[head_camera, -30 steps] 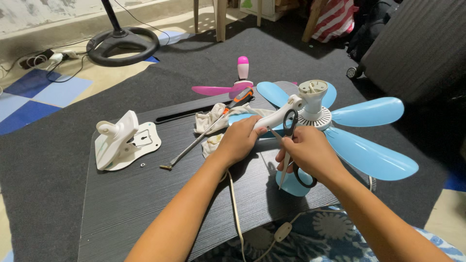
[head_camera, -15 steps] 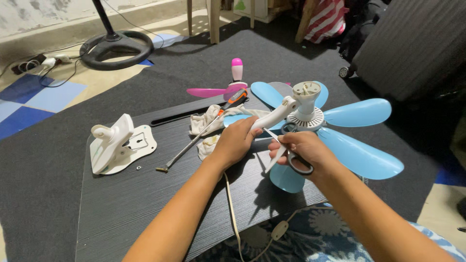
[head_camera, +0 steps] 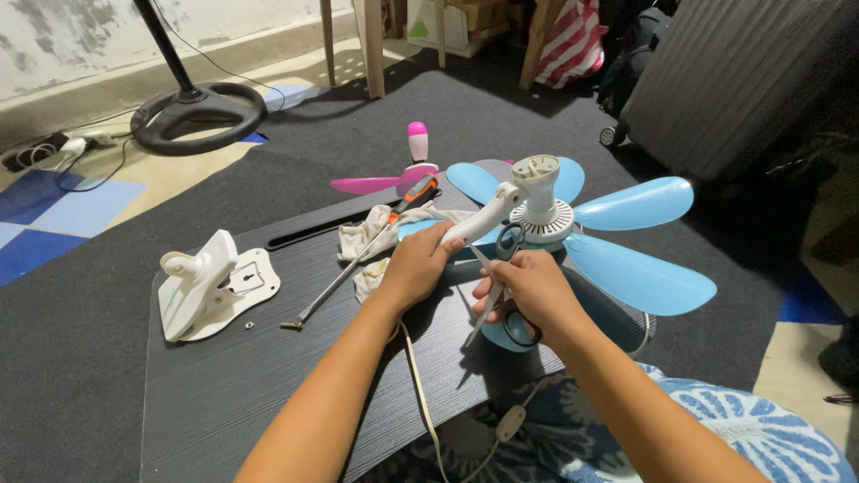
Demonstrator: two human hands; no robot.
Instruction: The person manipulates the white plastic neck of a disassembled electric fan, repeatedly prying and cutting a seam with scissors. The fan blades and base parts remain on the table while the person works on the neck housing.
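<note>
Blue-bladed fan (head_camera: 617, 241), lying on the black lap desk (head_camera: 215, 376), is steadied at its white arm (head_camera: 483, 217) by the closed left hand (head_camera: 413, 268) while black-handled scissors (head_camera: 501, 286) are gripped in the right hand (head_camera: 528, 288), a careful cut being judged next.

The fan blades (head_camera: 640, 268) are made of shiny smooth plastic; the tray (head_camera: 224, 385) is made of dark matt wood.

Left hand (head_camera: 419, 268): your grip wraps the fan's white arm (head_camera: 479, 222).
Right hand (head_camera: 528, 288): holds black-handled scissors (head_camera: 501, 291).
Surface (head_camera: 224, 385): dark, screwdriver (head_camera: 358, 259) left.
</note>
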